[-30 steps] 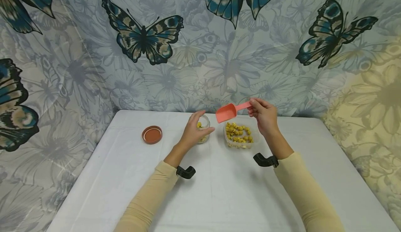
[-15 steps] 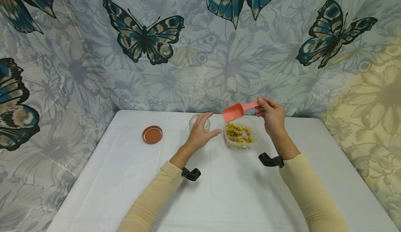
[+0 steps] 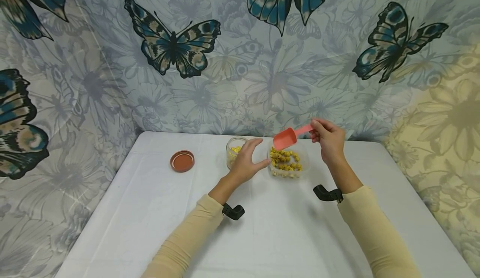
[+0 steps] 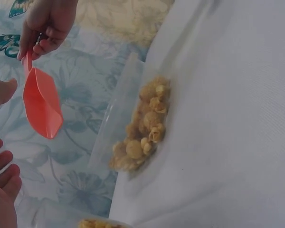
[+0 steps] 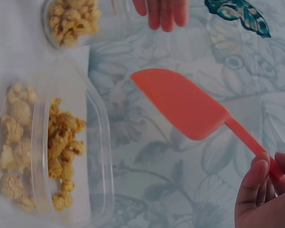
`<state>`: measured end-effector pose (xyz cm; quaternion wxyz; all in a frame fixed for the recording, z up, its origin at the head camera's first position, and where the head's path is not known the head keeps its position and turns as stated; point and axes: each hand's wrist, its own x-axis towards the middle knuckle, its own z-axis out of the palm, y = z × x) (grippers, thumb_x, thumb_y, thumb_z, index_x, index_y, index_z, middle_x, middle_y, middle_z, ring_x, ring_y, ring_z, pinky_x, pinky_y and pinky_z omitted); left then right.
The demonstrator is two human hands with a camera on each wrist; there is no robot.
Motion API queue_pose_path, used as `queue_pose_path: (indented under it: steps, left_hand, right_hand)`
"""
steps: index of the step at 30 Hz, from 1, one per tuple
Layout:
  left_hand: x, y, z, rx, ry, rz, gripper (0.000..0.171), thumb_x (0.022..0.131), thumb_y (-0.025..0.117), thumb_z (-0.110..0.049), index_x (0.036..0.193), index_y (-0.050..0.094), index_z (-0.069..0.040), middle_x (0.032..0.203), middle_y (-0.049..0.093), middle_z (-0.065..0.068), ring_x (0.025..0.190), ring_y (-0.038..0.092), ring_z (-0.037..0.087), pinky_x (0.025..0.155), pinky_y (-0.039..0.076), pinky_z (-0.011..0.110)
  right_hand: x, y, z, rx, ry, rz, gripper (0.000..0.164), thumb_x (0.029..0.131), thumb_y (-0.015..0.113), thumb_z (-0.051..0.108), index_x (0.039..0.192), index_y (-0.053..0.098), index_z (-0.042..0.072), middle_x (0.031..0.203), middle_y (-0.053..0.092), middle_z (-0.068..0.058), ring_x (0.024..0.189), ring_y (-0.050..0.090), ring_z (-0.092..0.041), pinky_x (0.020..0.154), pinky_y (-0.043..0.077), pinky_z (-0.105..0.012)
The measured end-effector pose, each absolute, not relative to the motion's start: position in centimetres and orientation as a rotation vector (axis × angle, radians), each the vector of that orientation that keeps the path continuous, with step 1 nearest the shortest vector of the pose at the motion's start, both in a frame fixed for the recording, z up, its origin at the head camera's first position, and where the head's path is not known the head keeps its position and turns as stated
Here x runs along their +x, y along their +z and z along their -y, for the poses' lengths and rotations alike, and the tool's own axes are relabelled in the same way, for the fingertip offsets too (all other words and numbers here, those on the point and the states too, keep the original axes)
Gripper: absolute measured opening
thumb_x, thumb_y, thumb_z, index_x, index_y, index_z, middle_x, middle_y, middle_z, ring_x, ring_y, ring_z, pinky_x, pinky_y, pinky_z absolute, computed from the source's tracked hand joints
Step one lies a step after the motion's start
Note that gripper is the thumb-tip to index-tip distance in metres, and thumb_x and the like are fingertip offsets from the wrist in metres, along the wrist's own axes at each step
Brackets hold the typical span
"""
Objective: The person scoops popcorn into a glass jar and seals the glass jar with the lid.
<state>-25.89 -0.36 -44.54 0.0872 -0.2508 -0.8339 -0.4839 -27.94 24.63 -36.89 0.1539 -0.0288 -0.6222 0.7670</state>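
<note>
My right hand [image 3: 329,141] pinches the end of the handle of a coral-red scoop [image 3: 285,139]. The scoop hangs over the back of a clear plastic container [image 3: 305,161] of yellow caramel popcorn [image 3: 286,159], and its bowl looks bare in the left wrist view. My left hand [image 3: 244,164] is spread with thumb and fingers apart, between the container and a glass jar [image 3: 229,155], holding nothing. The jar stands upright with popcorn [image 5: 73,21] inside, partly hidden behind that hand in the head view.
A reddish-brown round lid [image 3: 182,161] lies on the white tablecloth [image 3: 150,211], left of the jar. Behind the table's far edge hangs a fabric backdrop [image 3: 240,82] printed with butterflies and flowers. Each wrist wears a black camera mount [image 3: 233,211].
The left hand has moved right, off the front of the jar, leaving more of the jar in sight. The right hand has carried the scoop rightward over the popcorn container.
</note>
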Motion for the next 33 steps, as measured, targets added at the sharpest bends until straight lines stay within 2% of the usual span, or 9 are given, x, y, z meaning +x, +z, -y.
queue_pose_path:
  steps: [11, 19, 22, 26, 29, 33]
  left_hand:
    - [-25.6, -45.6, -0.8, -0.801, -1.418, 2.508, 0.063, 0.089, 0.071, -0.028, 0.143, 0.045, -0.007, 0.145, 0.046, 0.013, 0.137, 0.043, 0.028, 0.112, 0.041, 0.044]
    - [-25.9, -46.3, -1.5, -0.728, -1.491, 2.631, 0.066, 0.091, 0.068, -0.038, 0.145, 0.042, -0.009, 0.149, 0.043, 0.011, 0.140, 0.040, 0.027, 0.113, 0.039, 0.046]
    - [-26.0, -46.5, -1.8, -0.719, -1.491, 2.657, 0.067, 0.091, 0.067, -0.039, 0.145, 0.042, -0.008, 0.149, 0.042, 0.011, 0.140, 0.040, 0.028, 0.113, 0.039, 0.046]
    - [-26.2, -46.8, -2.1, -0.685, -1.471, 2.693, 0.067, 0.092, 0.067, -0.038, 0.146, 0.041, -0.007, 0.149, 0.043, 0.011, 0.139, 0.041, 0.028, 0.112, 0.039, 0.047]
    - [-26.4, -47.1, -2.3, -0.641, -1.467, 2.726, 0.067, 0.092, 0.067, -0.037, 0.147, 0.041, -0.008, 0.149, 0.043, 0.012, 0.139, 0.042, 0.029, 0.112, 0.040, 0.047]
    - [-26.5, -47.6, -2.5, -0.587, -1.496, 2.751, 0.069, 0.092, 0.066, -0.039, 0.147, 0.040, -0.008, 0.150, 0.042, 0.013, 0.139, 0.041, 0.030, 0.113, 0.039, 0.047]
  right_hand:
    - [-27.9, -37.8, -25.6, -0.113, 2.106, 1.857, 0.004, 0.089, 0.070, 0.015, 0.090, 0.074, 0.015, 0.069, 0.068, 0.004, 0.051, 0.058, -0.007, 0.048, 0.050, -0.016]
    - [-28.7, -38.6, -26.2, -0.084, 1.759, 2.120, 0.028, 0.094, 0.064, 0.019, 0.109, 0.067, -0.005, 0.071, 0.065, 0.010, 0.053, 0.056, -0.003, 0.049, 0.049, -0.014]
    - [-28.8, -39.0, -26.5, -0.051, 1.627, 2.205, 0.034, 0.096, 0.062, 0.019, 0.114, 0.066, -0.009, 0.070, 0.062, 0.014, 0.054, 0.055, 0.000, 0.050, 0.049, -0.013]
    - [-28.9, -39.4, -26.6, 0.019, 1.481, 2.272, 0.034, 0.096, 0.061, 0.019, 0.115, 0.067, -0.009, 0.067, 0.059, 0.016, 0.054, 0.054, 0.001, 0.050, 0.047, -0.013]
    - [-28.9, -39.5, -26.5, 0.073, 1.380, 2.296, 0.032, 0.096, 0.062, 0.017, 0.113, 0.068, -0.009, 0.069, 0.062, 0.007, 0.053, 0.053, 0.001, 0.050, 0.046, -0.012]
    - [-29.1, -39.6, -26.5, 0.146, 1.271, 2.324, 0.028, 0.096, 0.062, 0.012, 0.111, 0.069, -0.010, 0.077, 0.068, -0.019, 0.054, 0.053, 0.000, 0.049, 0.045, -0.011]
